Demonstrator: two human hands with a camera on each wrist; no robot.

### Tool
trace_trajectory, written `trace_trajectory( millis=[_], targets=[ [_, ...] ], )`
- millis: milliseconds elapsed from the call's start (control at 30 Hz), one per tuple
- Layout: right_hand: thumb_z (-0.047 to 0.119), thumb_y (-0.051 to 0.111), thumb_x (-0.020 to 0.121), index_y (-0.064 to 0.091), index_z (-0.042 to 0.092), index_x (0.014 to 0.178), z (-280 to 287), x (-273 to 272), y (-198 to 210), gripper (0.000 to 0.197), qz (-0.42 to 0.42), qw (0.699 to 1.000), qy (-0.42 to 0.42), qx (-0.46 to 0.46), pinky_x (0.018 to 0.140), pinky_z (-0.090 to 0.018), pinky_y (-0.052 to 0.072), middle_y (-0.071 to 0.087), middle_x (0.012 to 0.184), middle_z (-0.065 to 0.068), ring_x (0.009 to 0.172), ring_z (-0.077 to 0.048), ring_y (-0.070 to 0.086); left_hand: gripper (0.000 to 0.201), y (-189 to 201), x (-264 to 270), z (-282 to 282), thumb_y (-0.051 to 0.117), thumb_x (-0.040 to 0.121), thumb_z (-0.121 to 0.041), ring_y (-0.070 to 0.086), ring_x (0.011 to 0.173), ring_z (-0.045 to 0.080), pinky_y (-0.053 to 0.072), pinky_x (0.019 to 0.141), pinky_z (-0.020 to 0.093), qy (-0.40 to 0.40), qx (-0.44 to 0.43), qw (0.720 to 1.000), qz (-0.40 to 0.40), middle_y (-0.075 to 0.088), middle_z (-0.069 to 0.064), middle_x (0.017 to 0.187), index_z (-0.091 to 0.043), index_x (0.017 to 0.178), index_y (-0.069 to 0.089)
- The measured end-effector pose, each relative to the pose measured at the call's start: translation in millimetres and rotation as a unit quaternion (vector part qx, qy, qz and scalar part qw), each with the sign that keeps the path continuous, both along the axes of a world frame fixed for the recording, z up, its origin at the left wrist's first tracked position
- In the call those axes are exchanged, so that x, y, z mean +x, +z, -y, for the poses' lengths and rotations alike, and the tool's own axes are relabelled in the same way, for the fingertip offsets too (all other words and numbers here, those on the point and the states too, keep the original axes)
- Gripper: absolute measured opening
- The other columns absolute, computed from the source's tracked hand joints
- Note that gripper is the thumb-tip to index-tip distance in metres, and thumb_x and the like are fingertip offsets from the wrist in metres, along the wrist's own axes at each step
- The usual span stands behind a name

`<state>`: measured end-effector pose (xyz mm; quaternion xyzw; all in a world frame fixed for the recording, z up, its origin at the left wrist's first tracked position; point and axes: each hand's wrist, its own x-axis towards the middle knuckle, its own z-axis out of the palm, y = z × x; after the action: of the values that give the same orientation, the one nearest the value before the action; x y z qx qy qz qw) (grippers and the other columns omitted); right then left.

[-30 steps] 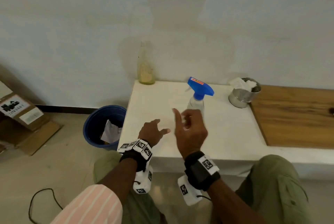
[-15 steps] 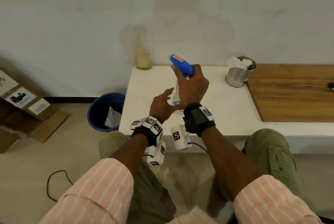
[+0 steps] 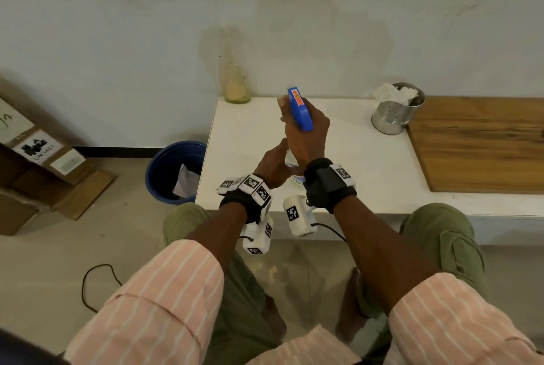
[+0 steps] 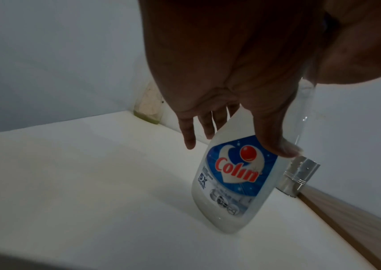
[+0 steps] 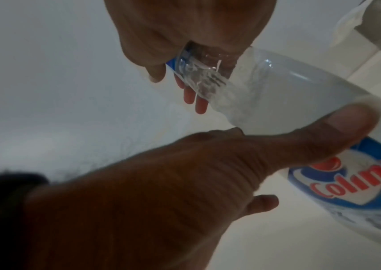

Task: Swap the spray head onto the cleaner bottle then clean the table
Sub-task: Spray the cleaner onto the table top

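A clear cleaner bottle with a blue "Colin" label stands tilted on the white table, its base touching the top. A blue spray head sits on its neck. My right hand grips the spray head and neck from above; in the right wrist view the palm wraps the neck. My left hand holds the bottle's body lower down, with the thumb across the front and the fingers behind. In the head view the bottle shows only between the hands.
A steel cup stuffed with tissues stands at the back right, beside a wooden board. A glass bottle stands against the wall at the table's back left corner. On the floor left of the table are a blue bin and cardboard boxes.
A second ago both hands were open in front of the upright bottle. My right hand has taken the spray head and tilted the bottle; my left hand has closed onto its body.
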<state>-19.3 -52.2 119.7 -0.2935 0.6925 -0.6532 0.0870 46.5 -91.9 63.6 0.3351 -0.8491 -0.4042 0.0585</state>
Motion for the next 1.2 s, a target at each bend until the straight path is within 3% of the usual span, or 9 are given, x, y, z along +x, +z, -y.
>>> trace_trajectory(
  millis=[100, 233, 400, 500, 567, 700, 867, 967, 1200],
  targets=[
    [0.013, 0.063, 0.09, 0.068, 0.005, 0.097, 1, 3, -5, 0.011, -0.005, 1.0, -0.012, -0.002, 0.068, -0.025, 0.056, 0.071, 0.082, -0.015, 0.075, -0.028, 0.067, 0.039, -4, 1, -8, 0.059, 0.09, -0.018, 0.058, 0.111, 0.035, 0.048, 0.096, 0.045, 0.027, -0.021, 0.999, 0.001, 0.061, 0.017, 0.122, -0.003, 0.125, 0.048],
    [0.011, 0.064, 0.089, 0.066, 0.001, 0.089, 3, -6, -6, 0.01, 0.004, 0.998, -0.059, -0.005, 0.067, -0.039, 0.057, 0.069, 0.078, -0.021, 0.072, -0.036, 0.065, 0.046, -9, 5, -15, 0.065, 0.08, -0.028, 0.058, 0.104, 0.036, 0.05, 0.087, 0.049, 0.038, -0.013, 0.999, -0.014, 0.061, 0.014, 0.114, -0.008, 0.118, 0.047],
    [0.032, 0.065, 0.087, 0.067, 0.01, 0.086, 5, -8, -3, 0.022, -0.003, 0.995, 0.028, 0.096, 0.07, -0.037, 0.059, 0.073, 0.076, -0.005, 0.064, -0.022, 0.07, 0.055, -2, 17, -9, 0.079, 0.073, -0.038, 0.064, 0.099, 0.023, 0.046, 0.079, 0.028, 0.055, -0.004, 0.998, -0.001, 0.066, 0.006, 0.111, -0.007, 0.111, 0.056],
    [0.051, 0.059, 0.088, 0.067, 0.008, 0.081, 9, -6, 1, 0.045, -0.002, 0.985, 0.041, 0.168, 0.066, -0.033, 0.058, 0.073, 0.07, -0.003, 0.05, -0.016, 0.067, 0.057, 7, 32, 12, 0.085, 0.067, -0.033, 0.067, 0.1, 0.023, 0.054, 0.085, 0.03, -0.033, 0.028, 0.998, 0.046, 0.069, 0.007, 0.111, -0.005, 0.111, 0.062],
    [0.055, 0.056, 0.088, 0.065, 0.008, 0.079, 13, -8, -3, 0.048, 0.015, 0.978, 0.044, 0.204, 0.073, -0.038, 0.06, 0.073, 0.072, -0.006, 0.056, -0.021, 0.069, 0.067, 3, 43, 32, 0.087, 0.063, -0.034, 0.065, 0.105, 0.023, 0.052, 0.091, 0.032, -0.061, 0.006, 0.991, 0.12, 0.067, 0.007, 0.118, -0.007, 0.118, 0.061],
    [0.05, 0.058, 0.089, 0.058, 0.018, 0.084, 24, -2, -24, 0.033, 0.035, 0.954, 0.079, 0.286, 0.083, -0.04, 0.059, 0.075, 0.085, -0.008, 0.07, -0.025, 0.072, 0.098, -20, 55, 58, 0.085, 0.059, -0.049, 0.051, 0.125, 0.027, 0.046, 0.102, 0.04, -0.004, -0.073, 0.959, 0.274, 0.052, 0.011, 0.138, -0.009, 0.138, 0.042],
    [0.074, 0.053, 0.075, 0.06, 0.013, 0.097, 49, 9, -57, 0.065, 0.028, 0.926, 0.083, 0.368, 0.083, -0.039, 0.058, 0.072, 0.087, -0.004, 0.078, -0.025, 0.071, 0.129, -53, 44, 53, 0.083, 0.062, -0.049, 0.006, 0.149, 0.031, 0.023, 0.119, 0.048, -0.027, -0.078, 0.94, 0.332, -0.002, 0.018, 0.16, -0.001, 0.152, 0.005],
    [0.081, 0.051, 0.07, 0.051, 0.017, 0.098, 60, 11, -65, 0.07, 0.042, 0.91, 0.084, 0.405, 0.085, -0.038, 0.056, 0.072, 0.09, -0.004, 0.08, -0.024, 0.071, 0.124, -69, 44, 49, 0.081, 0.068, -0.039, -0.003, 0.15, 0.032, 0.016, 0.12, 0.051, -0.023, -0.079, 0.937, 0.339, -0.011, 0.018, 0.16, 0.0, 0.151, -0.002],
    [0.082, 0.059, 0.065, 0.06, 0.014, 0.104, 74, 15, -71, 0.078, 0.087, 0.909, 0.127, 0.388, 0.076, -0.034, 0.06, 0.074, 0.076, 0.001, 0.066, -0.018, 0.072, 0.081, -71, 38, 51, 0.061, 0.089, -0.014, 0.015, 0.148, 0.033, 0.027, 0.117, 0.048, 0.009, -0.098, 0.945, 0.311, 0.003, 0.02, 0.16, 0.004, 0.149, 0.01]
  ],
)
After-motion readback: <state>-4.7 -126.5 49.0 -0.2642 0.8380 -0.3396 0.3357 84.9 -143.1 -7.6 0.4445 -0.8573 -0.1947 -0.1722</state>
